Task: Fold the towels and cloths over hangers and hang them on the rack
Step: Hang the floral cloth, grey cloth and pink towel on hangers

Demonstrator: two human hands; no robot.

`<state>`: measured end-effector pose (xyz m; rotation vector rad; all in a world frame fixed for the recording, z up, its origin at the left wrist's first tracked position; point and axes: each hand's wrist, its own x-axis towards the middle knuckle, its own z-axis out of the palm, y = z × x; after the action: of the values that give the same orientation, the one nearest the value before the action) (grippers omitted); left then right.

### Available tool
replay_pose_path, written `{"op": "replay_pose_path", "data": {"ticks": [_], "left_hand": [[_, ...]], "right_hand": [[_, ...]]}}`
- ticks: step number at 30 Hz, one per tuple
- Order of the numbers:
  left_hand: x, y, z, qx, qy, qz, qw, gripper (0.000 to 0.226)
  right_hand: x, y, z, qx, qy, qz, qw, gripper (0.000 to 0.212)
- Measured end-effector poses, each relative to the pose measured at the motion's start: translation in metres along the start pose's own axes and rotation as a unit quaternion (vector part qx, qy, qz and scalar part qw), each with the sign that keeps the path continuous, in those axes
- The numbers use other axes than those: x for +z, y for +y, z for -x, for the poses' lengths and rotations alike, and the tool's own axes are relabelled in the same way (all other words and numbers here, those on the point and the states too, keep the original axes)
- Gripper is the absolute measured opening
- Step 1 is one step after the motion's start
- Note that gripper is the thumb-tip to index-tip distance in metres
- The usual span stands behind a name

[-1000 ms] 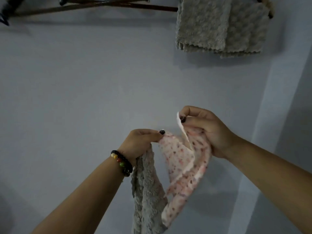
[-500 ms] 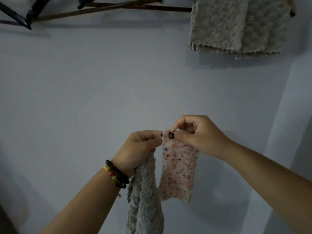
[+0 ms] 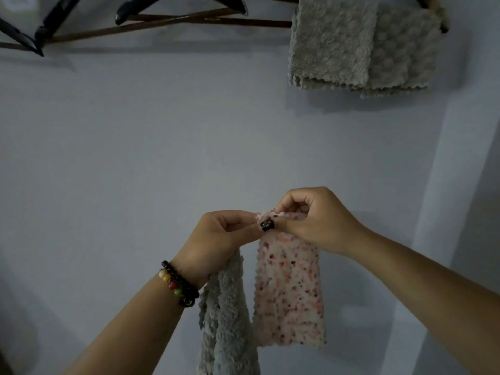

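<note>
Head view — both hands (image 3: 270, 228) pinch the speckled cloth (image 3: 289, 296).

A plain pale wall (image 3: 162, 158) fills most of the view. On the right it turns at a corner (image 3: 433, 212), and the part past the corner looks a bit darker. A bracelet (image 3: 178, 286) has dark beads next to cream, yellow, red and green beads. Soft shadows lie on the wall.

Illumination is dim and bluish. Soft shadows are cast on the wall (image 3: 162, 144) at 5 o'clock and 11 o'clock. Detail is softened by noise; edges are bowed by wide-angle distortion.
</note>
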<state>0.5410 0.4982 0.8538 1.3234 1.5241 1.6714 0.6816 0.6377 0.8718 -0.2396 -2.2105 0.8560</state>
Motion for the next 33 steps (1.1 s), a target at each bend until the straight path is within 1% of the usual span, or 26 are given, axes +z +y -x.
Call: {"op": "replay_pose_path", "data": {"ticks": [2,4,6,8,10,11,13,15,17,19,21,22,23,25,27,30,33], "left_hand": [[0.005,-0.003,-0.004,0.012,0.005,0.003,1.000,0.022],[0.009,-0.005,-0.009,0.014,0.008,-0.008,1.000,0.014],[0.011,-0.008,-0.013,0.020,0.016,-0.034,0.999,0.012],[0.010,-0.010,-0.018,0.019,0.035,-0.058,0.998,0.013],[0.010,-0.010,-0.021,0.017,0.042,-0.066,0.997,0.013],[0.009,-0.010,-0.022,0.017,0.042,-0.067,0.997,0.014],[0.005,-0.012,-0.026,0.023,0.037,-0.075,0.996,0.014],[0.000,-0.014,-0.030,0.023,0.038,-0.087,0.995,0.014],[-0.004,-0.017,-0.034,0.021,0.039,-0.109,0.993,0.013],[-0.003,-0.021,-0.037,0.028,0.014,-0.161,0.986,0.012],[0.000,-0.028,-0.039,0.037,-0.023,-0.254,0.966,0.011],[0.002,-0.030,-0.041,0.034,-0.027,-0.276,0.960,0.010],[0.004,-0.030,-0.043,0.025,-0.023,-0.266,0.963,0.010],[0.006,-0.023,-0.047,-0.004,-0.001,-0.189,0.982,0.011],[0.007,-0.013,-0.050,-0.040,0.017,-0.122,0.992,0.014],[0.008,-0.002,-0.052,-0.053,0.031,-0.100,0.993,0.016],[0.012,0.012,-0.057,-0.025,0.040,-0.097,0.994,0.016]], "right_hand": [[-0.005,0.001,0.003,0.000,-0.013,0.014,1.000,0.014],[-0.013,0.003,0.006,0.013,-0.058,0.015,0.998,0.014],[-0.023,0.005,0.009,0.023,-0.113,0.022,0.993,0.015],[-0.032,0.008,0.011,0.007,-0.145,0.090,0.985,0.025],[-0.039,0.012,0.012,-0.029,-0.159,0.194,0.968,0.039],[-0.042,0.013,0.012,-0.052,-0.160,0.236,0.957,0.042],[-0.048,0.013,0.012,-0.069,-0.149,0.283,0.945,0.038],[-0.055,0.013,0.011,-0.055,-0.141,0.317,0.936,0.031],[-0.062,0.014,0.005,-0.024,-0.141,0.341,0.929,0.040],[-0.068,0.015,-0.003,-0.001,-0.136,0.340,0.931,0.046],[-0.072,0.013,-0.011,0.035,-0.107,0.324,0.939,0.037],[-0.074,0.011,-0.015,0.051,-0.088,0.310,0.945,0.031],[-0.077,0.009,-0.018,0.061,-0.069,0.296,0.951,0.027],[-0.079,0.006,-0.021,0.073,-0.033,0.285,0.955,0.027],[-0.079,0.006,-0.023,0.069,0.004,0.293,0.954,0.028],[-0.077,0.003,-0.023,0.047,0.034,0.291,0.955,0.030],[-0.079,-0.004,-0.025,0.035,0.068,0.252,0.965,0.039]]}}
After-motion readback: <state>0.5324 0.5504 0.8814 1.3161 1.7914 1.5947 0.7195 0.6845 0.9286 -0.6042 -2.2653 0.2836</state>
